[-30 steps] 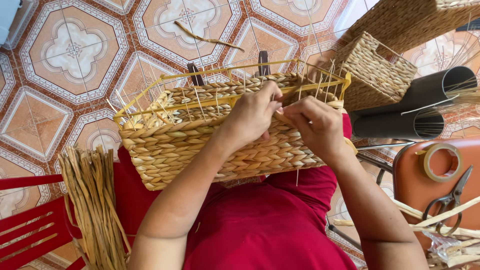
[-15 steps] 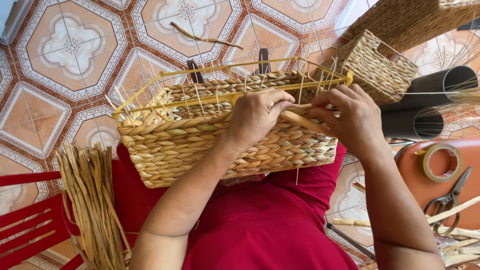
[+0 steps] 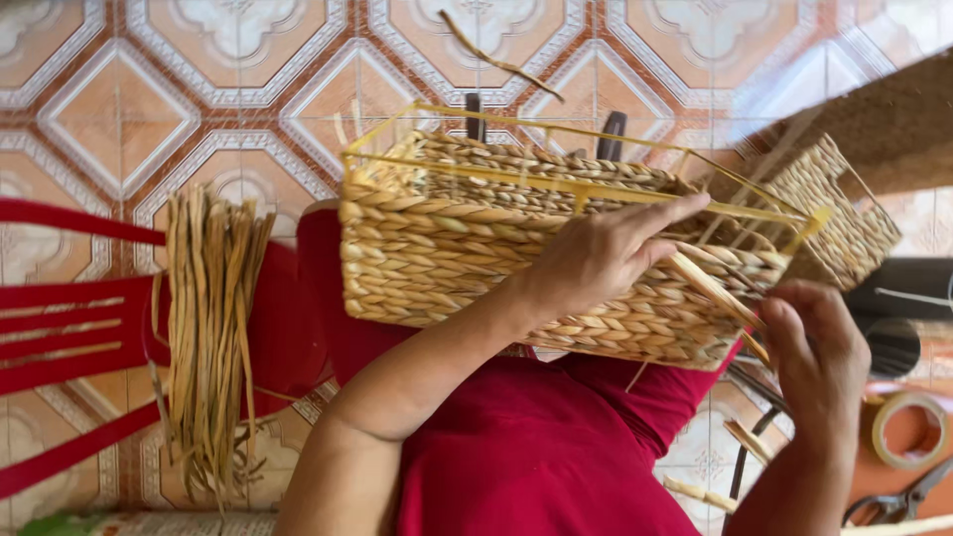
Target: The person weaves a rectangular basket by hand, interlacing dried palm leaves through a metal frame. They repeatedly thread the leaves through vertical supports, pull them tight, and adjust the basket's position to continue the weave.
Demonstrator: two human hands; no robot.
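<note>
A rectangular woven straw basket (image 3: 447, 248) on a yellow wire frame (image 3: 596, 134) lies tilted on my lap, over a red garment. My left hand (image 3: 601, 258) presses on its woven side wall, fingers stretched toward the rim. My right hand (image 3: 819, 362) is at the basket's right corner, pinching a flat straw strand (image 3: 710, 288) that runs from the weave out to my fingers.
A bundle of loose straw strands (image 3: 208, 328) lies on a red chair (image 3: 60, 298) at the left. A smaller woven basket (image 3: 844, 218), black tubes (image 3: 893, 342), a tape roll (image 3: 908, 432) and scissors (image 3: 893, 506) sit at the right. Patterned floor tiles lie beyond.
My right hand has moved down and to the right, away from the basket rim, drawing the strand out. My left hand stays on the basket wall. The view has shifted closer.
</note>
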